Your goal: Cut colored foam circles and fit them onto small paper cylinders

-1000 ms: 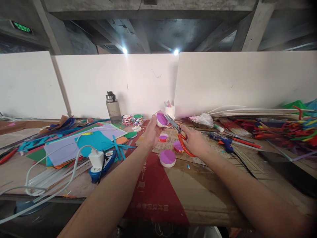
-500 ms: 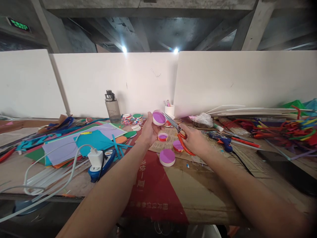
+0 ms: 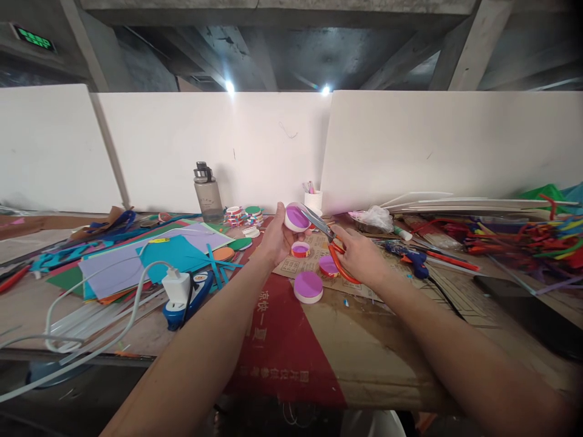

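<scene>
My left hand (image 3: pixel 276 238) is closed around a shallow round paper cup piece (image 3: pixel 297 218), white-walled with a purple inside, and tilts it toward the right. Orange-handled scissors (image 3: pixel 337 254) are gripped in my right hand (image 3: pixel 357 254). Their blades reach to the rim of the cup piece; whether paper lies between them I cannot tell. Below the hands sit a red-edged ring with purple inside (image 3: pixel 300 249), another red-and-purple round piece (image 3: pixel 328 265) partly behind the scissors, and a white round piece with a purple top (image 3: pixel 308 286).
Coloured paper sheets (image 3: pixel 173 261) and a blue power strip (image 3: pixel 187 303) lie to the left. Behind stand a water bottle (image 3: pixel 207 193), stacked round pieces (image 3: pixel 253 216) and a white cup of pens (image 3: pixel 313 199). On the right are a blue glue gun (image 3: pixel 415 262) and a black phone-like slab (image 3: pixel 523 309).
The cup piece in my left hand has turned and shifted slightly right and down. The scissor blades stay at its rim. The whole view has moved a little.
</scene>
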Demonstrator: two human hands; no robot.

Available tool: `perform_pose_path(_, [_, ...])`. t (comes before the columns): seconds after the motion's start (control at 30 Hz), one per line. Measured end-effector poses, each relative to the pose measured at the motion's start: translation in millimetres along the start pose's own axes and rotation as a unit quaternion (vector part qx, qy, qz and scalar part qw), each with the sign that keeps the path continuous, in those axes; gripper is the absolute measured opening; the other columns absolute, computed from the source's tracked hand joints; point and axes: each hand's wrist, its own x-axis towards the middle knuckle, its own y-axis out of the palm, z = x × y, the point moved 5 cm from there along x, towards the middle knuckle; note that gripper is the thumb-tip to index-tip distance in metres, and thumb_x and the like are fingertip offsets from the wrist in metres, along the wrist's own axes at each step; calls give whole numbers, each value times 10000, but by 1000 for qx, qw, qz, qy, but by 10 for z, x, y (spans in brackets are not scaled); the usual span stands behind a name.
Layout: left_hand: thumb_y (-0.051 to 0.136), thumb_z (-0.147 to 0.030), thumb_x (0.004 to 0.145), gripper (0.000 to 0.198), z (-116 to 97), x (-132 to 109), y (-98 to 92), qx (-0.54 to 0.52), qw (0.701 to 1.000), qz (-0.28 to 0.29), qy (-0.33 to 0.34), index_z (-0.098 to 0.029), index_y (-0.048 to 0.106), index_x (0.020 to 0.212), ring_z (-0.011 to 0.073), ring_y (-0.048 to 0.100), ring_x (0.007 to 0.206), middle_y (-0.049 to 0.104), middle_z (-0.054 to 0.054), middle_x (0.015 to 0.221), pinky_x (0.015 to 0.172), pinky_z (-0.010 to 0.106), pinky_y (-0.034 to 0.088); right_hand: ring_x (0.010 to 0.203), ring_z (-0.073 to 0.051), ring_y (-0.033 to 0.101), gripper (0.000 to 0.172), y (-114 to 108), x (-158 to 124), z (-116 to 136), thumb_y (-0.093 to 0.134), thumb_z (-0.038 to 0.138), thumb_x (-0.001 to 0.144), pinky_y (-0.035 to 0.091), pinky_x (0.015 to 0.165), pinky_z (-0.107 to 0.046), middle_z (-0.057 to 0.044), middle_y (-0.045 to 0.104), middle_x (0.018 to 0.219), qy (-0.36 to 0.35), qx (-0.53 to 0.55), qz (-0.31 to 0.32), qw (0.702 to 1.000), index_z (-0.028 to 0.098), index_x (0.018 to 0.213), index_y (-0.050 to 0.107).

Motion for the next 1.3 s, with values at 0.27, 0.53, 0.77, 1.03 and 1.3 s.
perform_pose_path(0.27, [380, -764, 858, 699, -76, -16, -8, 24, 999, -25, 8, -121, 653, 895, 138, 594, 505, 668, 79, 665, 427, 233, 359, 960, -261, 665, 467, -12, 5, 15, 469, 260, 931, 454, 771, -311, -126, 708, 1129, -8, -5, 11, 1000, 200, 1392, 518])
perform_pose_path(0.53, [361, -750, 876, 698, -61, 8, -91, 7, 994, -110, 12, -112, 639, 927, 190, 679, 621, 671, 82, 668, 436, 234, 415, 961, -252, 665, 447, -20, -13, 59, 470, 238, 926, 452, 760, -303, -108, 717, 1132, -25, 21, 9, 999, 187, 1363, 544])
perform_pose_path(0.77, [365, -720, 896, 636, -2, 5, -104, 20, 996, -84, -37, -134, 607, 839, 188, 651, 511, 640, 73, 604, 374, 223, 358, 944, -263, 656, 507, -16, -15, 43, 487, 304, 925, 469, 772, -324, -133, 673, 1151, -8, 17, 20, 1000, 215, 1425, 502])
perform_pose_path(1.03, [349, -705, 908, 658, 6, 19, -152, 46, 994, -83, -47, -120, 618, 775, 191, 637, 459, 625, 91, 552, 352, 225, 341, 950, -258, 659, 532, 37, -5, 25, 522, 243, 887, 463, 747, -310, -123, 682, 1174, -31, -22, 24, 999, 228, 1418, 501])
perform_pose_path(1.3, [337, -742, 881, 700, -15, 27, -195, 49, 994, -76, -62, -118, 627, 752, 180, 634, 451, 650, 125, 567, 322, 209, 319, 900, -256, 673, 496, 5, -9, 39, 516, 230, 879, 433, 686, -294, -108, 728, 1116, -32, -33, 23, 999, 220, 1373, 551])
